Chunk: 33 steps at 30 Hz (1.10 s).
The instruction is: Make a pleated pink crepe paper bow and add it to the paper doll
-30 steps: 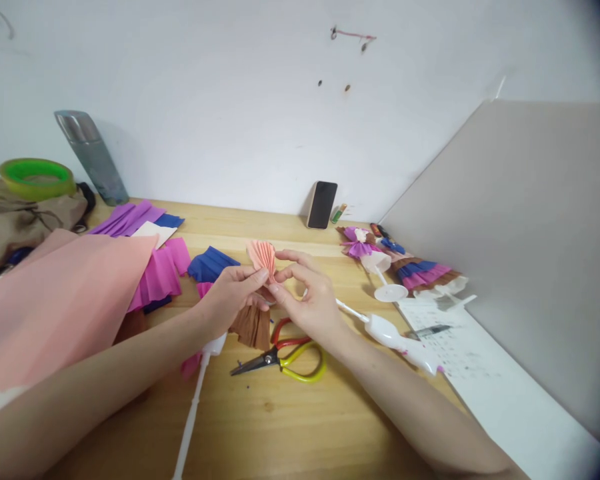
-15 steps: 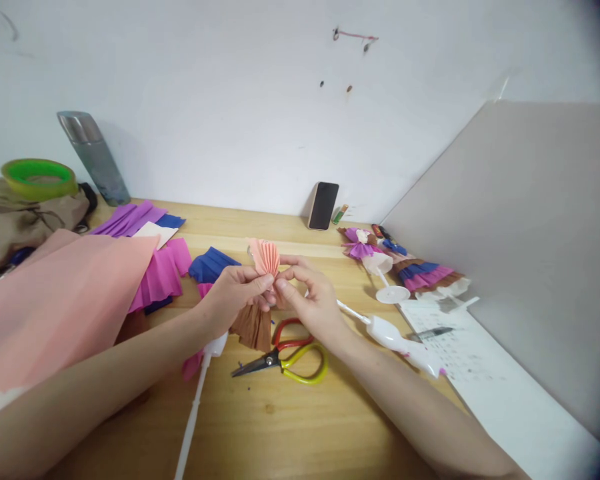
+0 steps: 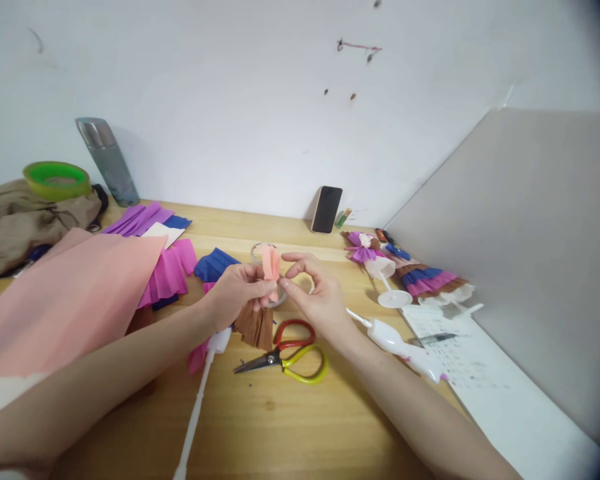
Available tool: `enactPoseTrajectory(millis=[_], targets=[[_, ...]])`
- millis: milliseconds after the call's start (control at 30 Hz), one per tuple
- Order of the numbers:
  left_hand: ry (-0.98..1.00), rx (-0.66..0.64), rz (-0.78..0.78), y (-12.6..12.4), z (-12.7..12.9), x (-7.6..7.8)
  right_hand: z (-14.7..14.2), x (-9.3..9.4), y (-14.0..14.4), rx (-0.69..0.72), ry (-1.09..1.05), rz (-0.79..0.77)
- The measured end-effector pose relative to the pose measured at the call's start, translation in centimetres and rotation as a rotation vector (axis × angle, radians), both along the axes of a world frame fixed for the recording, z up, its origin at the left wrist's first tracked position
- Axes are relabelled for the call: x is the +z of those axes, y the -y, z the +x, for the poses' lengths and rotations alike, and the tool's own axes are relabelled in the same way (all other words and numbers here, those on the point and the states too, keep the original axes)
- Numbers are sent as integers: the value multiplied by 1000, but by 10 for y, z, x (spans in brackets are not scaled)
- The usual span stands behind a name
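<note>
My left hand [image 3: 237, 293] pinches a folded piece of peach crepe paper [image 3: 271, 263] between thumb and fingers, holding it upright above the table. Close to the paper's right edge is my right hand [image 3: 317, 290], its thumb and a bent finger drawn together at the tips; anything between them is too small to make out. A clear ring [image 3: 259, 248] shows partly behind the paper. Under the hands lie brown crepe paper [image 3: 255, 327] and scissors [image 3: 280, 359] with one red and one yellow handle loop. Blue crepe paper [image 3: 215, 264] is beside my left hand.
A large peach sheet [image 3: 80, 300] and purple paper [image 3: 139, 217] cover the left side. White sticks [image 3: 200, 407], a white plastic piece [image 3: 403, 347], a notebook [image 3: 510, 407] and layered paper frills [image 3: 425, 279] lie around. A phone [image 3: 327, 209] and bottle [image 3: 109, 160] stand at the back.
The peach paper was spread as a pleated fan and now shows as a narrower folded strip. My right hand has moved slightly right, away from it. The view has shifted a little.
</note>
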<state>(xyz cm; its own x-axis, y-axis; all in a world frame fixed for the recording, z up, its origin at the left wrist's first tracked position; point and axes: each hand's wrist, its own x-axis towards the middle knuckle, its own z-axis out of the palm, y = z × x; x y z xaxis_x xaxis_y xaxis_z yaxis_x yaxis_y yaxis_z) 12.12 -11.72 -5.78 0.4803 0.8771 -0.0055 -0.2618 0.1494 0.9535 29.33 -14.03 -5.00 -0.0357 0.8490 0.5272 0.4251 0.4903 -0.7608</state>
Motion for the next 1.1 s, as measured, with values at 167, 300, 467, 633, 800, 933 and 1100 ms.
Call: enactPoseTrajectory(millis=[167,300,467,633,800,933,1100], targets=[[48,-29,-9,-12,-11,3,26,22,1,289,356,-328],[114,-78,14,-19,-18,3,37,27,13,571,781,-449],[156,-115,12,-22,-20,0,40,6,33,668,821,-386],[283,-190,-66,-20,-21,0,44,-20,47,632,834,-267],[288,-215,-76,-19,-23,-2,46,-18,54,631,937,-282],[300,-219,-26,-20,-24,-5,53,-10,55,672,771,-449],[279,-235,-17,-21,-25,-5,70,-12,50,737,297,-656]])
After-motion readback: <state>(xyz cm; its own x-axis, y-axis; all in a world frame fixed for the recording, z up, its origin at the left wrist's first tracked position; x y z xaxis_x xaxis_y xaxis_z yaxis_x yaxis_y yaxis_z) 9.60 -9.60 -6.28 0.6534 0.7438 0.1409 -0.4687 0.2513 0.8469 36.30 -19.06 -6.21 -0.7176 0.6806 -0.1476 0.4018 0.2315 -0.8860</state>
